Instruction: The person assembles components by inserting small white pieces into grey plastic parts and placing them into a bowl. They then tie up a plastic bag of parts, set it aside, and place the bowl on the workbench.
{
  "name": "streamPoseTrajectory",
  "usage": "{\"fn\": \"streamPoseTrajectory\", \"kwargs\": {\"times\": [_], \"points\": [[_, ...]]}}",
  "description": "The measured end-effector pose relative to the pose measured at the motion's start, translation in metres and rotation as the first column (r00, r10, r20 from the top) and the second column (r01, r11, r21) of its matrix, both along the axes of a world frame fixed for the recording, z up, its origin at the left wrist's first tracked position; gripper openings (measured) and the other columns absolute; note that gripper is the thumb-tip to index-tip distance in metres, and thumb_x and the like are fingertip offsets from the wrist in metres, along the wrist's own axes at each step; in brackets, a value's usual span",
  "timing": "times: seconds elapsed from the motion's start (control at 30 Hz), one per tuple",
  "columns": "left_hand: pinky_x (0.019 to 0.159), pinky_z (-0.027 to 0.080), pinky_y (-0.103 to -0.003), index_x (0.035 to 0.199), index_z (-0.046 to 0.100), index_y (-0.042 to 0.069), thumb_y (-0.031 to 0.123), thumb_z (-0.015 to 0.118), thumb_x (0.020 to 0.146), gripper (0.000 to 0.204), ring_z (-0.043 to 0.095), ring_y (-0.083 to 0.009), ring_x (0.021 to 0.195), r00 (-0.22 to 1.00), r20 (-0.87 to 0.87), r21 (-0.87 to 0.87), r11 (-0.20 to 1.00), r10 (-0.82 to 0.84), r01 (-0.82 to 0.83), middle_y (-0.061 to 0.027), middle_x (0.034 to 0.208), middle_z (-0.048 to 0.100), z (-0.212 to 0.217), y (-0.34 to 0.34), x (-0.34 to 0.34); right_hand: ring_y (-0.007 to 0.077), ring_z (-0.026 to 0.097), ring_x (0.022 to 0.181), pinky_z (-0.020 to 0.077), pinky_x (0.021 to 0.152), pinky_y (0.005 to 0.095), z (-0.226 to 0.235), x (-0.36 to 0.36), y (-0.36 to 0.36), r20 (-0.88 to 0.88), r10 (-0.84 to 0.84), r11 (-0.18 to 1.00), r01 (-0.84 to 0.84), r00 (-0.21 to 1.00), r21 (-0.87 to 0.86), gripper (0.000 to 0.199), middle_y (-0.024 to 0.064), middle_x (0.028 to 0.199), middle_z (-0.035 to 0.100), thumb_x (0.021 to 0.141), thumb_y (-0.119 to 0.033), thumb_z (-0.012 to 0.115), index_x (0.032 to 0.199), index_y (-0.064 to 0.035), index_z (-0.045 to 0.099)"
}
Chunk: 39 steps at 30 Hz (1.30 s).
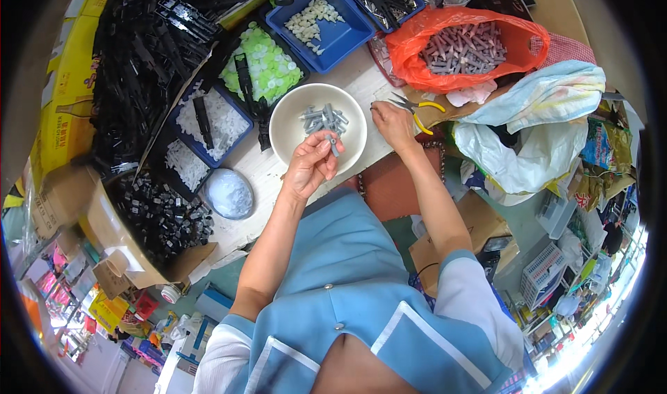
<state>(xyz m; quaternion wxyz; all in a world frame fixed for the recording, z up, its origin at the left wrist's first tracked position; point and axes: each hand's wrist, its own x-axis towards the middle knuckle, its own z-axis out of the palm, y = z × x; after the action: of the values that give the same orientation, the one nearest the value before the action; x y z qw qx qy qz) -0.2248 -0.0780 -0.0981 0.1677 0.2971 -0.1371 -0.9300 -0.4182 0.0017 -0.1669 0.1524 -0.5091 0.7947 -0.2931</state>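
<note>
My left hand (310, 166) is over the near rim of a white bowl (279, 131), its fingertips closed on a small grey plastic tube (333, 146). Several similar grey tubes (324, 119) lie in the bowl. My right hand (394, 124) rests on the table just right of the bowl, fingers curled and drawn together. Whatever it may hold is hidden from view. Beside it lie pliers (425, 105) with yellow handles, their jaws toward my fingers.
A red plastic bag (410, 50) of grey tubes stands at the back right. Blue trays (351, 43) hold small white parts, next to green discs (260, 64). Black plastic parts (146, 67) are heaped at left, above a carton (114, 220). A round pale lump (228, 194) sits near the table edge.
</note>
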Motion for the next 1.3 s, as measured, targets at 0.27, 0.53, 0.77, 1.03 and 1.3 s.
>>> {"fn": "streamPoseTrajectory", "kwargs": {"times": [0.27, 0.53, 0.77, 1.03, 1.3], "points": [[0.040, 0.040, -0.022, 0.100, 0.049, 0.001, 0.009, 0.049, 0.083, 0.019, 0.046, -0.0116, 0.048, 1.000, -0.006, 0.004, 1.000, -0.011, 0.011, -0.0119, 0.083, 0.055, -0.003, -0.001, 0.006, 0.0298, 0.056, 0.063, 0.0441, 0.055, 0.0385, -0.002, -0.007, -0.002, 0.116, -0.067, 0.997, 0.061, 0.991, 0.050, 0.008, 0.0108, 0.069, 0.059, 0.072, -0.014, 0.053, 0.075, -0.0068, 0.056], [0.040, 0.040, -0.022, 0.100, 0.050, 0.001, 0.009, 0.050, 0.082, 0.019, 0.047, -0.0122, 0.047, 1.000, -0.009, 0.007, 1.000, -0.010, 0.010, -0.0123, 0.083, 0.055, -0.003, -0.004, 0.007, 0.0298, 0.056, 0.059, 0.0435, 0.053, 0.0393, -0.001, -0.004, -0.015, -0.144, 0.064, 0.995, -0.053, 0.988, 0.080, 0.006, 0.0115, 0.065, 0.057, 0.070, -0.010, 0.052, 0.067, -0.0051, 0.053], [0.037, 0.040, -0.022, 0.100, 0.050, 0.001, 0.006, 0.051, 0.081, 0.019, 0.050, -0.0105, 0.049, 1.000, -0.017, -0.004, 1.000, -0.013, 0.013, -0.0119, 0.081, 0.056, 0.002, -0.006, 0.006, 0.0313, 0.056, 0.057, 0.0428, 0.051, 0.0395, 0.004, -0.006, -0.024, -0.232, 0.170, 0.971, -0.123, 0.958, 0.203, 0.004, 0.0157, 0.064, 0.056, 0.066, -0.007, 0.051, 0.064, -0.0038, 0.052], [0.035, 0.037, -0.019, 0.098, 0.053, 0.001, 0.004, 0.054, 0.079, 0.019, 0.049, -0.0077, 0.046, 0.966, 0.259, -0.307, 0.949, 0.015, 0.068, -0.0098, 0.080, 0.058, 0.024, -0.001, -0.002, 0.0018, 0.026, 0.039, 0.0184, 0.037, 0.0171, 0.082, 0.021, -0.015, 0.989, -0.146, 0.962, 0.234, -0.008, 0.144, 0.005, -0.0048, 0.053, 0.042, 0.075, -0.006, 0.055, 0.078, -0.0024, 0.054], [0.034, 0.034, -0.017, 0.090, 0.059, 0.000, 0.005, 0.059, 0.076, 0.015, 0.047, -0.0058, 0.047, 0.928, 0.339, -0.545, 0.836, 0.154, 0.061, -0.0028, 0.072, 0.052, 0.045, 0.006, -0.018, 0.0002, 0.028, 0.042, 0.0190, 0.038, 0.0156, 0.098, 0.040, -0.014, 0.986, -0.072, 0.992, 0.090, -0.152, 0.087, 0.005, -0.0055, 0.059, 0.044, 0.074, -0.007, 0.057, 0.077, -0.0030, 0.055]]}}
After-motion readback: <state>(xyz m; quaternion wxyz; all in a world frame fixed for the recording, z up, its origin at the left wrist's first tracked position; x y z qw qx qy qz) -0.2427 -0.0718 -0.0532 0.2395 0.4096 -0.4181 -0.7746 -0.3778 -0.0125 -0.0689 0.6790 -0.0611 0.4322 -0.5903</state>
